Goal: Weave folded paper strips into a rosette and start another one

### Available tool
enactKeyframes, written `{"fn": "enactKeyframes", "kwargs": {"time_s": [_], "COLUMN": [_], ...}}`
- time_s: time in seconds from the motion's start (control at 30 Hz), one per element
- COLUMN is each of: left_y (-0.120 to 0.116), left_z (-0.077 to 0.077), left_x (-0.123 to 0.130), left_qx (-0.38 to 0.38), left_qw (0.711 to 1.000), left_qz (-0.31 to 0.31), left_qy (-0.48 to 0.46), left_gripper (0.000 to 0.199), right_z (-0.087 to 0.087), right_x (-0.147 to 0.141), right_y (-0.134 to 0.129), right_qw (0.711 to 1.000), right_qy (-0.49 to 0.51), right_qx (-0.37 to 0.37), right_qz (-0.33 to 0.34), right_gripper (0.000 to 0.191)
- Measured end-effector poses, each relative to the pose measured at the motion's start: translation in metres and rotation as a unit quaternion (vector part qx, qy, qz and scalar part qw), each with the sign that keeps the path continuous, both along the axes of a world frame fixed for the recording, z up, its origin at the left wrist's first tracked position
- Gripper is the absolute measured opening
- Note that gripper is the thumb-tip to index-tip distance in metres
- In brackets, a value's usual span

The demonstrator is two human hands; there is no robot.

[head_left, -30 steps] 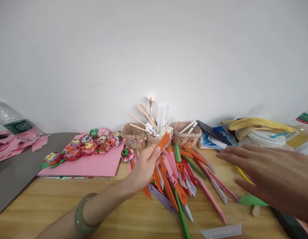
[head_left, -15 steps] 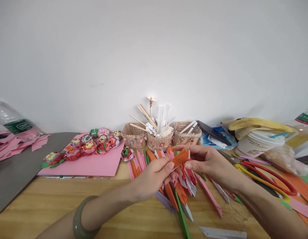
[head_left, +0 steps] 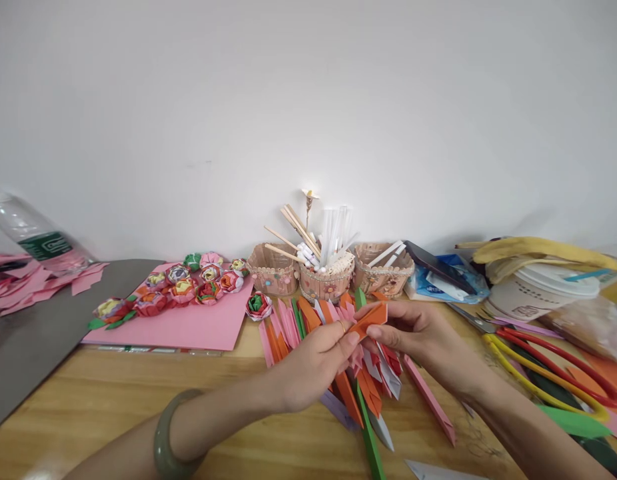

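An orange folded paper strip (head_left: 371, 320) is held between my two hands above the heap. My left hand (head_left: 323, 360), with a ring and a green bangle on the wrist, pinches its near end. At the far end, the thumb and fingers of my right hand (head_left: 413, 333) grip the same strip. Beneath both hands lies a pile of folded paper strips (head_left: 346, 400) in orange, pink, green, red and white, partly hidden by them. One pink folded strip (head_left: 431, 403) lies to the right of the pile.
Several paper flowers (head_left: 183, 291) rest on pink paper (head_left: 188, 330) at left. Three small baskets (head_left: 326, 283) stand by the wall, holding sticks and tubes. Scissors (head_left: 548, 360), a lidded cup (head_left: 538, 293) and a banana peel (head_left: 543, 250) are at right; a bottle (head_left: 38, 240) leans at left.
The orange strip's tip now lies flatter and more pressed together under my right thumb and fingers. The whole view has shifted slightly, with the table things appearing further right.
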State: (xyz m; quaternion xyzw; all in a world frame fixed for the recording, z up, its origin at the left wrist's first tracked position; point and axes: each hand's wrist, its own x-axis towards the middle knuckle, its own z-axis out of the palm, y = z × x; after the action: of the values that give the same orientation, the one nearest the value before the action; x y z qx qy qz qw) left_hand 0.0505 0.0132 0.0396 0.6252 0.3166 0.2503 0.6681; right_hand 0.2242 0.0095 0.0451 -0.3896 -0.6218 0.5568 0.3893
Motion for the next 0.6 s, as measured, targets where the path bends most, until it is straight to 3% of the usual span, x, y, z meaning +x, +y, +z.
{"fn": "enactKeyframes", "kwargs": {"time_s": [0.17, 0.43, 0.6], "left_y": [0.001, 0.006, 0.005], "left_z": [0.002, 0.001, -0.001], "left_x": [-0.001, -0.006, -0.007], "left_qx": [-0.006, 0.013, 0.023], "left_qw": [1.000, 0.994, 0.994], "left_qz": [-0.015, -0.108, -0.106], "left_qy": [-0.017, -0.019, 0.007], "left_gripper": [0.037, 0.029, 0.029], "right_z": [-0.006, -0.008, -0.005], "right_x": [0.007, 0.011, 0.012], "right_y": [-0.005, -0.003, -0.002], "right_qw": [0.999, 0.997, 0.999], "right_qy": [0.046, 0.080, 0.040], "right_qx": [0.002, -0.014, 0.018], "right_qz": [-0.025, 0.019, 0.017], "right_gripper": [0.046, 0.022, 0.022]}}
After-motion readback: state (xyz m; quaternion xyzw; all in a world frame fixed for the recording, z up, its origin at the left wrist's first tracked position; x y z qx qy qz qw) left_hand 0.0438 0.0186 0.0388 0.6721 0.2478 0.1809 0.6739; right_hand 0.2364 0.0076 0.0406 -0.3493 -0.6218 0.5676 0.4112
